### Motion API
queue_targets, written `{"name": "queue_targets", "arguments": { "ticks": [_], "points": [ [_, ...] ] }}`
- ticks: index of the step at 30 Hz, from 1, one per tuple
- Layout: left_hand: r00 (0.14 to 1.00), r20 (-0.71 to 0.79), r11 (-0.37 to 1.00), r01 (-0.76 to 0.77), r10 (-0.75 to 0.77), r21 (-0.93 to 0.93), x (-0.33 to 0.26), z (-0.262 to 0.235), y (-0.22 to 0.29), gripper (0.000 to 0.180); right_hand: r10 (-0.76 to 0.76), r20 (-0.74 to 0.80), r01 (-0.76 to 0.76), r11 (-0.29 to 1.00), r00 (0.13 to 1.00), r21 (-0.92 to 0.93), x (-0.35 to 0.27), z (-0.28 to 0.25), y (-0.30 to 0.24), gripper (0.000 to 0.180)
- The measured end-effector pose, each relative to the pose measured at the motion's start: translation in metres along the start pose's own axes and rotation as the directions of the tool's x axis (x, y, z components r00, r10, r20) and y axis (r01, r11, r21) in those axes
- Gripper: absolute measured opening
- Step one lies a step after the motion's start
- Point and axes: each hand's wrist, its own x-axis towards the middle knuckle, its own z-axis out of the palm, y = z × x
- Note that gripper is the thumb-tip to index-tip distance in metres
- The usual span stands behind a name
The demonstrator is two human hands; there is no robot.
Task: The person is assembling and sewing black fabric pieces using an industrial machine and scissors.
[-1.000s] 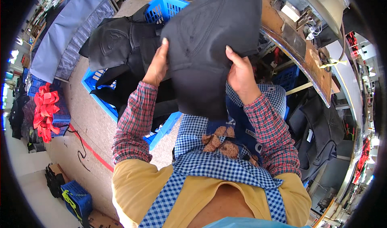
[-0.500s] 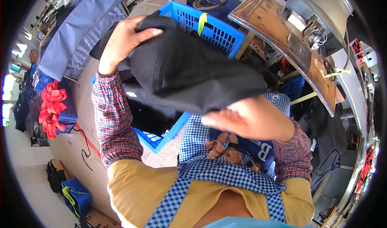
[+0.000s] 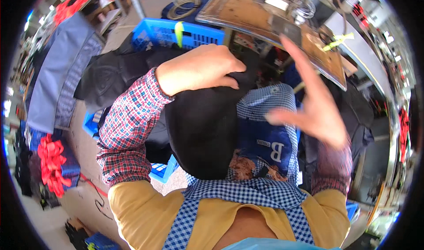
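Note:
A black fabric piece hangs over my lap, its lower end rounded. My left hand is closed on its upper edge, thumb and fingers pinching the cloth. My right hand is raised off to the right, apart from the cloth, thumb and fingers spread and slightly smeared by motion. More black cloth with a raised pattern spreads left beneath my left forearm; whether it joins the held piece I cannot tell. The blue plastic crate stands behind, a yellow-green strip tied to its rim, its middle hidden by cloth.
A worn wooden worktable with machine parts stands at the far right. Grey-blue sheeting covers a stack on the left, near a bundle of red ribbons. A coiled hose lies beyond the crate.
My right hand has let go of the black fabric and lifted to the right. My left hand has moved right with the cloth, which now hangs down over my lap. The view has turned rightward.

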Motion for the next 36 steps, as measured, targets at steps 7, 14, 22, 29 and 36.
{"name": "queue_targets", "arguments": {
  "ticks": [7, 14, 22, 29, 36],
  "points": [
    [0.931, -0.094, 0.742, 0.217, -0.353, -0.634, 0.018, 0.014, 0.002, 0.041, 0.141, 0.116, -0.158, 0.974, 0.983, 0.16, 0.013, 0.034, 0.083, 0.029],
    [0.805, -0.189, 0.54, 0.184, -0.562, -0.821, 0.028, 0.043, -0.031, 0.023, 0.146, -0.203, -0.151, 0.988, 0.968, -0.01, 0.015, 0.05, 0.105, 0.028],
    [0.9, -0.235, 0.852, 0.224, -0.367, -0.473, 0.093, 0.005, -0.093, 0.03, 0.179, -0.241, -0.222, 0.961, 0.954, -0.164, 0.043, 0.078, 0.126, 0.039],
    [0.922, -0.058, 0.777, 0.287, -0.383, -0.56, 0.121, 0.012, -0.106, 0.031, 0.233, -0.092, -0.229, 0.972, 0.968, 0.058, 0.036, 0.068, 0.155, 0.04],
    [0.901, 0.144, 0.583, 0.379, -0.409, -0.719, 0.125, 0.048, -0.086, 0.029, 0.263, -0.739, -0.547, 0.82, 0.621, -0.167, 0.028, -0.064, 0.31, 0.029]
  ]
}}
